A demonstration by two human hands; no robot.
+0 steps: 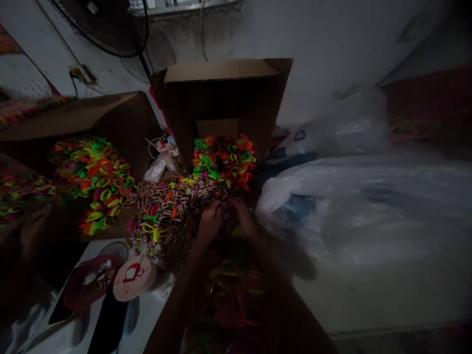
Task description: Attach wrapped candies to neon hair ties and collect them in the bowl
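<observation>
My left hand [211,219] and my right hand [243,216] are close together at the front edge of a pile. Fingers of both are bent in a pinch, and in the dim light I cannot make out what they hold. The pile [177,201] is made of small, thin, patterned pieces, several of them pinkish. Neon plastic bands [224,157], green, orange and yellow, are heaped behind my hands at the mouth of an open cardboard box [258,93]. More bright bands [243,300] lie dimly below, between my forearms.
At left, another cardboard box [84,115] spills neon bands [106,182]. Nearer are a red bowl [73,290] and a round pink-topped container [134,278]. Another person's arm [27,236] shows at far left. Clear plastic bags [361,206] fill the right; a fan [106,24] stands behind.
</observation>
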